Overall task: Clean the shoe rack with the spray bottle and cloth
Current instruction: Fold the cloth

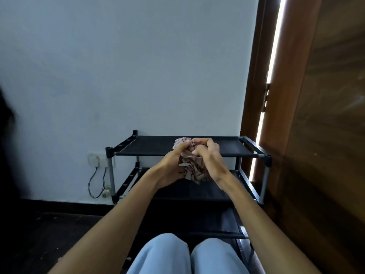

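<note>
A black shoe rack (150, 149) with fabric shelves and grey posts stands against the pale wall in front of me. A bunched beige cloth (192, 167) with dark red lines hangs in the air in front of the rack's top shelf. My left hand (171, 165) grips the cloth from the left, fingers curled into it. My right hand (209, 157) grips it from the right, fingers curled over the top. No spray bottle is in view.
A wooden door (325, 135) stands close to the rack's right side, with a bright gap at its hinge edge. A wall socket (94, 159) with hanging wires sits left of the rack. The floor is dark. My knees in light blue trousers (187, 256) are at the bottom.
</note>
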The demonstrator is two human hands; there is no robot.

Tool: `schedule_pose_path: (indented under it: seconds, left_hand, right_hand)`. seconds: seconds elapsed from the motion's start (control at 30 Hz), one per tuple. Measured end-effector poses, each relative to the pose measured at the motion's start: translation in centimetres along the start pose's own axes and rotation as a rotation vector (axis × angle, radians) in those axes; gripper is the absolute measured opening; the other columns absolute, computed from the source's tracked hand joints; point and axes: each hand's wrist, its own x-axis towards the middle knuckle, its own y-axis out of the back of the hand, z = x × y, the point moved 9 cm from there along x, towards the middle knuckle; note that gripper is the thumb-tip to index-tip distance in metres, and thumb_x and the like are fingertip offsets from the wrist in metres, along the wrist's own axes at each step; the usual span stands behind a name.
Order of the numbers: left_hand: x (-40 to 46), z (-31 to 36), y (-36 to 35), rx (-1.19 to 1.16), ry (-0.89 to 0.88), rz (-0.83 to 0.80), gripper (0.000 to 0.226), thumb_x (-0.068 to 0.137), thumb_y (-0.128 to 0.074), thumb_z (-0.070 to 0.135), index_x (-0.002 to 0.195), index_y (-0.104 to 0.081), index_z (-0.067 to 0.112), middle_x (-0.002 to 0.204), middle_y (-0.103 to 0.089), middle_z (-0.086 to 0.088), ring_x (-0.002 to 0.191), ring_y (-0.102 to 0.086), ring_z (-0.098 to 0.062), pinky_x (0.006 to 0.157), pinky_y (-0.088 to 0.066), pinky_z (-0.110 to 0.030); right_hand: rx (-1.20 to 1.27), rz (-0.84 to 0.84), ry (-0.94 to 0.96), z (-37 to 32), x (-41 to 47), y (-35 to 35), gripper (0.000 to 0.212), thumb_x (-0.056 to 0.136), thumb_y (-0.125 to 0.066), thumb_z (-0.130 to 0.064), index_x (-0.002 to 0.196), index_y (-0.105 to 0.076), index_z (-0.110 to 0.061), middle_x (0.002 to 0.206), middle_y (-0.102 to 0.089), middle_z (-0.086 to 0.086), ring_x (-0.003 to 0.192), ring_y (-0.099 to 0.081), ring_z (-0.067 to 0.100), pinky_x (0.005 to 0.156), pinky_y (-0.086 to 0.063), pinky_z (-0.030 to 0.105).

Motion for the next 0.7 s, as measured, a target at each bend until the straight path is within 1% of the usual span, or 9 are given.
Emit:
schedule_pose_path:
  seconds: [0.07,0.13,0.23,0.33,0.43,0.5,0.53,0.63,0.7]
  left_hand:
    - [0.4,-0.2,0.9,-0.046,0.022,0.028,0.048,0.092,-0.038,0.05,0.091,-0.073,0.017,0.089,-0.072,-0.012,0.077,-0.069,-0.023,0.068,-0.056,-0.036]
    - [0.8,-0.2,1.5,-0.081,0.03,0.044,0.05,0.089,-0.036,0.048,0.097,-0.073,0.015,0.101,-0.07,-0.015,0.085,-0.067,-0.027,0.078,-0.053,-0.04]
    - [1.3,-0.3,1.6,-0.116,0.035,0.043,0.051,0.09,-0.037,0.049,0.099,-0.073,0.015,0.107,-0.07,-0.016,0.09,-0.069,-0.029,0.079,-0.054,-0.038]
    - [1.7,-0.3,1.5,-0.08,-0.007,0.048,0.049,0.09,-0.043,0.049,0.113,-0.066,0.012,0.114,-0.067,-0.019,0.099,-0.067,-0.032,0.081,-0.055,-0.042]
    - [2.1,-0.5,2.6,0.005,-0.045,0.189,0.072,0.083,-0.062,0.048,0.14,-0.034,0.014,0.118,-0.063,-0.014,0.103,-0.065,-0.033,0.087,-0.052,-0.054]
    - [2.0,-0.1,3.5,0.061,-0.073,0.274,0.101,0.077,-0.069,0.048,0.148,-0.001,0.031,0.115,-0.061,-0.001,0.105,-0.062,-0.023,0.08,-0.055,-0.047]
    - [1.9,0.3,3.5,0.102,-0.092,0.287,0.109,0.071,-0.073,0.051,0.147,0.004,0.036,0.121,-0.056,0.003,0.107,-0.059,-0.018,0.074,-0.054,-0.038]
    - [2.1,1.7,3.2,0.262,-0.223,0.296,0.087,0.053,-0.081,0.056,0.127,-0.038,0.038,0.133,-0.044,0.003,0.113,-0.056,-0.013,0.072,-0.053,-0.027]
    - [2.3,2.5,2.8,0.307,-0.316,0.297,0.07,0.052,-0.086,0.045,0.109,-0.048,0.03,0.124,-0.051,-0.004,0.105,-0.062,-0.012,0.078,-0.056,-0.025]
  right_hand:
    - [0.111,0.012,-0.029,0.4,0.7,0.5,0.017,0.085,-0.06,-0.01,0.098,-0.06,-0.021,0.112,-0.06,0.012,0.098,-0.062,0.019,0.076,-0.055,0.026]
    - [0.186,-0.013,-0.075,1.4,1.4,0.7,0.028,0.083,-0.066,-0.006,0.103,-0.059,-0.026,0.113,-0.062,0.012,0.104,-0.063,0.024,0.088,-0.054,0.039]
    - [0.195,-0.062,-0.12,2.3,2.3,0.9,0.045,0.079,-0.073,-0.01,0.119,-0.055,-0.021,0.112,-0.065,0.009,0.104,-0.065,0.022,0.088,-0.054,0.038]
    - [0.137,-0.04,-0.113,2.6,2.9,1.7,0.036,0.082,-0.069,-0.009,0.117,-0.059,-0.012,0.106,-0.069,0.011,0.103,-0.065,0.024,0.091,-0.053,0.04]
    - [0.091,-0.087,-0.093,2.7,3.1,1.8,0.025,0.089,-0.061,-0.009,0.112,-0.061,-0.017,0.105,-0.069,0.009,0.099,-0.067,0.022,0.086,-0.056,0.037]
    - [0.031,-0.122,-0.052,2.5,3.3,1.9,0.024,0.092,-0.057,-0.01,0.108,-0.059,-0.027,0.106,-0.069,0.005,0.097,-0.067,0.014,0.083,-0.056,0.031]
    - [-0.011,-0.129,-0.025,2.4,3.4,2.0,0.024,0.093,-0.056,-0.011,0.108,-0.057,-0.029,0.105,-0.068,0.002,0.096,-0.067,0.009,0.082,-0.055,0.026]
    - [-0.111,-0.112,0.044,2.1,3.7,2.4,0.025,0.094,-0.055,-0.011,0.106,-0.053,-0.032,0.1,-0.067,-0.011,0.093,-0.063,-0.004,0.076,-0.051,0.013]
    - [-0.174,-0.08,0.092,2.0,4.0,2.8,0.028,0.094,-0.053,-0.012,0.103,-0.049,-0.038,0.098,-0.064,-0.016,0.093,-0.061,-0.008,0.075,-0.05,0.011]
